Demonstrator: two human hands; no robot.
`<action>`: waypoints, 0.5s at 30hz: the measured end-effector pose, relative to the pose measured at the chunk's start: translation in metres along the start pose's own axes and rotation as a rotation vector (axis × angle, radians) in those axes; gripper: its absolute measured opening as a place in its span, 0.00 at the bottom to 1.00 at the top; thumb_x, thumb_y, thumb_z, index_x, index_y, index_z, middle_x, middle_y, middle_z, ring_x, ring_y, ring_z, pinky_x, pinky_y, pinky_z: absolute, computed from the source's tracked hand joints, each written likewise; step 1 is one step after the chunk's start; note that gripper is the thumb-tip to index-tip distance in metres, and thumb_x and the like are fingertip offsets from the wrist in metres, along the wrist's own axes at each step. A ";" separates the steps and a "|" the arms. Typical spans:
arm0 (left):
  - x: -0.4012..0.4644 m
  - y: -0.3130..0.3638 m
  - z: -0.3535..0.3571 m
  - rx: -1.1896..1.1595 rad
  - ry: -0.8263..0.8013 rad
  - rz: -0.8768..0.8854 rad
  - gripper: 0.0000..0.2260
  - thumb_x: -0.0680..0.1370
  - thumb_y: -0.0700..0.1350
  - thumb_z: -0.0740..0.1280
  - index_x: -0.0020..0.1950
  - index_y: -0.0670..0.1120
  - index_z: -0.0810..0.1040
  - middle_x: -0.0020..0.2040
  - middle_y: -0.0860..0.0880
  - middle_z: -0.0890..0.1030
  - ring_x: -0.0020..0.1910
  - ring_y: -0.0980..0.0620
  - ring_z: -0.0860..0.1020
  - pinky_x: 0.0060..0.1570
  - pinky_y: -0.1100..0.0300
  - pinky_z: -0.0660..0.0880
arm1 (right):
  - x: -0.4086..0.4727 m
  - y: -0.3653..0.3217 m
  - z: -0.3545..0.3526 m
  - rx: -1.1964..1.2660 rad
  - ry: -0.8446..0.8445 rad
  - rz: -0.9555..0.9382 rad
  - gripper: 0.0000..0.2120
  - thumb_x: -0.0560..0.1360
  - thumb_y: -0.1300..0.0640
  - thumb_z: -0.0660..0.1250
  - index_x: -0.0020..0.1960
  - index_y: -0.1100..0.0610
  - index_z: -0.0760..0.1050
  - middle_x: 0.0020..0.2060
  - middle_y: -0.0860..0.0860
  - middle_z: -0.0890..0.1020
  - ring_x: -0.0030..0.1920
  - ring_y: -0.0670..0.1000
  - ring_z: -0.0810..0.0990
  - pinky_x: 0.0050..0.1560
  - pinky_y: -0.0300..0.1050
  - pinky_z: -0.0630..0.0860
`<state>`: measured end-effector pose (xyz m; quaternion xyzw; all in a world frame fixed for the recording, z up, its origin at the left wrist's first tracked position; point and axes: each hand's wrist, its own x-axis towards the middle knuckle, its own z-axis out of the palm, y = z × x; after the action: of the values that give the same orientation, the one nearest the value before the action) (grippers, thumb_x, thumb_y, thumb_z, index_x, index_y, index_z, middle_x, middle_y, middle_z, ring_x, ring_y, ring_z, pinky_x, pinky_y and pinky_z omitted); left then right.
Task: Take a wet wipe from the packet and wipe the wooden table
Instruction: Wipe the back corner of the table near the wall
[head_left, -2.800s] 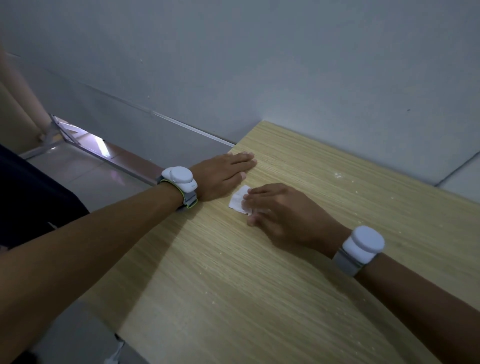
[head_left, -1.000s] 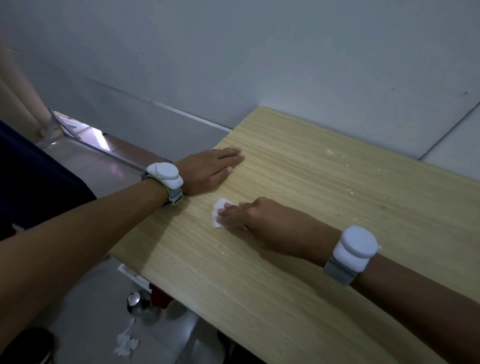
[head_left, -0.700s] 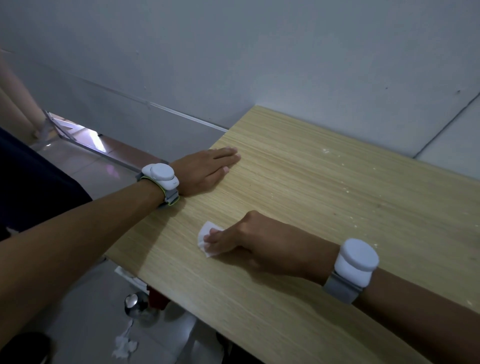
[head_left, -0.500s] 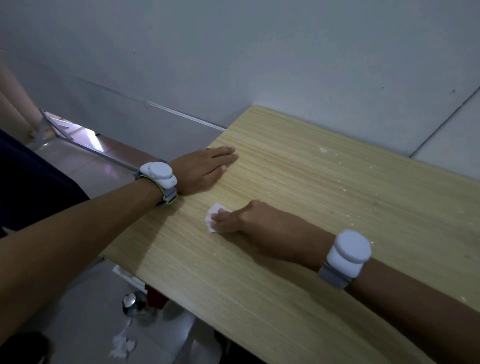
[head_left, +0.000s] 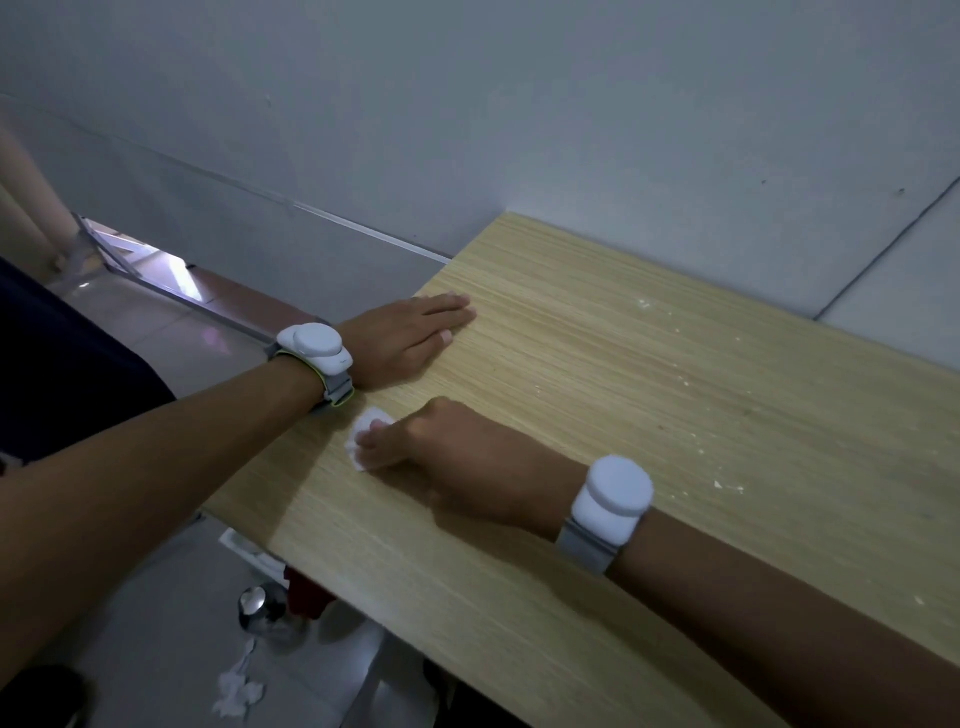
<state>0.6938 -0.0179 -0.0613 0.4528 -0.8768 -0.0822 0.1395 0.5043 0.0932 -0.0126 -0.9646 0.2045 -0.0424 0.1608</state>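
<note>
**Wiping under way at the desk's left end**

We are in the wiping step. Nearest us, our right hand (head_left: 467, 457) presses the wet wipe (head_left: 366, 436) onto the desk (head_left: 649, 395) close to the near left edge, its grip curled down over the wipe so only a white corner shows. Just beyond, our left hand (head_left: 410, 338) lies flat, fingers straight, holding nothing (bracing, we judge). Farther right, pale specks (head_left: 719, 486) dot the wood, so we judge the next strokes should carry the wipe that way. No packet is in view.
</note>
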 end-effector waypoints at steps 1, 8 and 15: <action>0.000 -0.001 0.001 0.002 0.004 0.000 0.21 0.87 0.45 0.55 0.81 0.46 0.64 0.82 0.50 0.61 0.81 0.53 0.57 0.79 0.57 0.54 | -0.003 -0.003 0.001 0.046 -0.023 -0.030 0.14 0.82 0.61 0.67 0.67 0.57 0.81 0.62 0.55 0.84 0.59 0.54 0.83 0.58 0.40 0.73; 0.000 -0.001 0.001 0.000 0.002 0.007 0.21 0.87 0.44 0.55 0.80 0.46 0.64 0.82 0.48 0.61 0.81 0.53 0.58 0.78 0.60 0.53 | -0.035 0.023 -0.028 -0.035 -0.049 0.050 0.16 0.81 0.66 0.66 0.66 0.57 0.81 0.59 0.54 0.86 0.55 0.51 0.85 0.55 0.35 0.75; 0.001 -0.002 0.002 0.000 0.002 0.003 0.21 0.87 0.45 0.55 0.81 0.46 0.64 0.82 0.50 0.61 0.81 0.53 0.58 0.77 0.62 0.52 | -0.056 0.005 -0.007 0.112 -0.100 -0.070 0.17 0.83 0.58 0.60 0.67 0.58 0.80 0.64 0.55 0.83 0.62 0.51 0.83 0.64 0.49 0.78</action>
<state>0.6942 -0.0195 -0.0630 0.4517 -0.8773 -0.0813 0.1405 0.4501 0.1104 -0.0086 -0.9616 0.1596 -0.0113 0.2230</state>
